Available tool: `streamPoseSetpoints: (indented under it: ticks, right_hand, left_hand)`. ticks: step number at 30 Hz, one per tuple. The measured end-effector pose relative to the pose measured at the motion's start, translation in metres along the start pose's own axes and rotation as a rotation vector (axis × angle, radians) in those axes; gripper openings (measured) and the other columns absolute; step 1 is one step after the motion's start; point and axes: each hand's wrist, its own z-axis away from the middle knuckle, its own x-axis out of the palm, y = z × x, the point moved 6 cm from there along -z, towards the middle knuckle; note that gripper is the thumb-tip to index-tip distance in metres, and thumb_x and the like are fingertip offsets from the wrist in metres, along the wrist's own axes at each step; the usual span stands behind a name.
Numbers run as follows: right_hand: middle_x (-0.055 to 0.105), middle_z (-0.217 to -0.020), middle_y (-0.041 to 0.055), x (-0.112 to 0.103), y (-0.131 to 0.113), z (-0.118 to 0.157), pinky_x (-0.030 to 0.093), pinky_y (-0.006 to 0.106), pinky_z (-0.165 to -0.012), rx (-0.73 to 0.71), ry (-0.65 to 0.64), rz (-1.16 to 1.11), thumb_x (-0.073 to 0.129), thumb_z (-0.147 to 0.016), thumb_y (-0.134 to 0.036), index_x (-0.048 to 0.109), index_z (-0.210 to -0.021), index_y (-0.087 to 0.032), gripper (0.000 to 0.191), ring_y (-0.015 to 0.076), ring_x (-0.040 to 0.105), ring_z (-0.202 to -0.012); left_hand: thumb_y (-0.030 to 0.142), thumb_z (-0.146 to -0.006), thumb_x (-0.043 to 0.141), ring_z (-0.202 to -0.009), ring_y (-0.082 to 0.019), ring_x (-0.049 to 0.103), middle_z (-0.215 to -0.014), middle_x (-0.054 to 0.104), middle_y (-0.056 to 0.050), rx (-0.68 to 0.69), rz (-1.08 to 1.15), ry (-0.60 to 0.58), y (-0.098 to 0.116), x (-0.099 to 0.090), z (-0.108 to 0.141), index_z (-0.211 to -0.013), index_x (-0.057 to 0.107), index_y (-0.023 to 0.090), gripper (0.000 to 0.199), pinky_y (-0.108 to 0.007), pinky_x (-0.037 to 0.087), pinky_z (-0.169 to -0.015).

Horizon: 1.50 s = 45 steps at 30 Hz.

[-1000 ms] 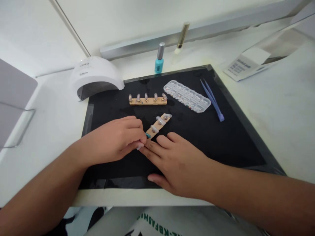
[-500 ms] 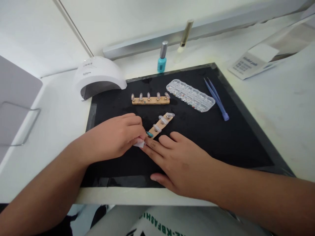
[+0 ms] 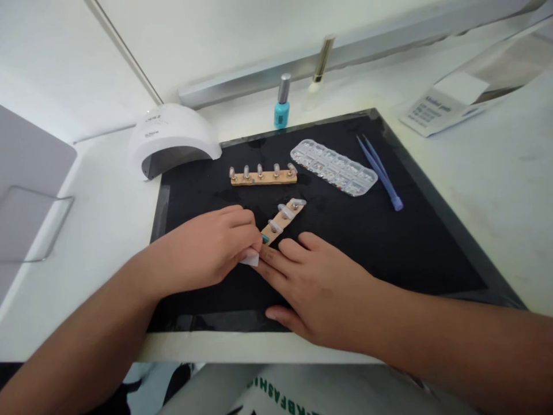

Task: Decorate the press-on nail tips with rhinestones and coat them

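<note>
My left hand [image 3: 216,242] is closed, its fingertips pinching a small white wipe [image 3: 250,259] at the near end of a slanted wooden nail-tip stand [image 3: 285,219]. Several clear nail tips sit on that stand, plus one teal nail tip [image 3: 265,237] partly covered by my left fingers. My right hand [image 3: 324,282] lies low over the black mat with two fingers stretched to the stand's near end and the thumb spread apart. Where the fingertips of both hands meet, the stand's end is hidden. Behind, a second nail-tip stand [image 3: 263,180] carries several clear tips.
A black mat [image 3: 415,248] covers the table's middle. On it lie a clear rhinestone case [image 3: 334,167] and blue tweezers [image 3: 380,173]. Behind stand a turquoise polish bottle [image 3: 281,109] and a gold-capped bottle [image 3: 322,63]. A white nail lamp [image 3: 177,127] is left, an alcohol-pad box [image 3: 444,104] right.
My left hand has shifted slightly right and nearer to me with the white wipe, covering more of the teal nail tip. My right hand stays nearly in place. The view has tilted slightly.
</note>
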Motion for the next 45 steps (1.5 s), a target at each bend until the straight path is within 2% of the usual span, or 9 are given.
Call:
streamPoseSetpoints:
  ticks: [12,18,21,25,32,38,45]
  right_hand:
    - [0.057,-0.144,0.0088,0.004,0.0,0.001,0.031,0.039,-0.069,0.003,0.001,0.008,0.054,-0.087,-0.055,0.056,-0.137,-0.011,0.067,0.0262,0.049,-0.097]
    - [0.057,-0.143,0.0097,0.003,0.0,0.0,0.032,0.039,-0.07,0.006,-0.008,0.002,0.054,-0.087,-0.055,0.058,-0.135,-0.01,0.065,0.0266,0.05,-0.098]
    - [0.062,-0.137,0.011,0.002,0.0,0.0,0.031,0.039,-0.069,0.006,-0.003,-0.004,0.056,-0.086,-0.055,0.061,-0.132,-0.009,0.064,0.0261,0.052,-0.094]
    - [0.062,-0.136,0.0116,0.002,0.0,0.0,0.031,0.039,-0.071,0.004,-0.005,-0.011,0.055,-0.087,-0.055,0.06,-0.132,-0.009,0.065,0.0262,0.052,-0.095]
    - [0.056,-0.144,0.0096,0.002,0.0,0.0,0.031,0.04,-0.073,0.014,-0.003,-0.007,0.054,-0.088,-0.055,0.055,-0.137,-0.01,0.067,0.027,0.051,-0.101]
    - [0.053,-0.147,0.0076,0.003,0.002,0.002,0.032,0.039,-0.074,0.019,-0.021,0.006,0.053,-0.089,-0.055,0.055,-0.138,-0.012,0.065,0.0275,0.05,-0.107]
    - [0.043,-0.154,0.0097,0.003,0.003,0.008,0.036,0.041,-0.08,0.006,-0.086,0.013,0.053,-0.088,-0.056,0.055,-0.139,-0.016,0.065,0.0268,0.053,-0.104]
  left_hand:
    - [0.009,-0.094,0.044,-0.085,-0.018,0.051,-0.089,0.054,-0.004,-0.055,-0.071,-0.002,-0.017,-0.005,0.008,-0.087,0.056,0.015,0.015,-0.03,0.043,-0.074]
    - [0.01,-0.096,0.042,-0.082,-0.015,0.052,-0.088,0.055,-0.003,0.014,-0.023,0.077,-0.004,-0.013,0.004,-0.087,0.056,0.014,0.016,-0.026,0.044,-0.072]
    - [0.01,-0.096,0.04,-0.081,-0.016,0.052,-0.087,0.057,-0.005,0.022,-0.024,0.034,0.002,-0.007,-0.001,-0.085,0.056,0.014,0.02,-0.029,0.045,-0.073]
    - [0.013,-0.097,0.042,-0.084,-0.018,0.052,-0.089,0.056,-0.005,-0.02,-0.023,-0.018,-0.004,0.001,0.0,-0.088,0.058,0.015,0.018,-0.031,0.045,-0.075]
    - [0.011,-0.095,0.045,-0.087,-0.017,0.052,-0.091,0.055,-0.004,-0.048,-0.023,0.004,-0.014,-0.004,0.007,-0.089,0.058,0.016,0.015,-0.03,0.044,-0.075]
    - [0.013,-0.096,0.042,-0.085,-0.015,0.052,-0.089,0.054,-0.003,-0.07,0.042,0.101,-0.022,-0.018,0.01,-0.088,0.055,0.016,0.016,-0.026,0.043,-0.076]
    - [0.024,-0.096,0.045,-0.077,-0.013,0.052,-0.085,0.055,-0.001,-0.216,0.208,0.258,-0.058,-0.026,0.014,-0.082,0.056,0.017,0.019,-0.026,0.041,-0.07]
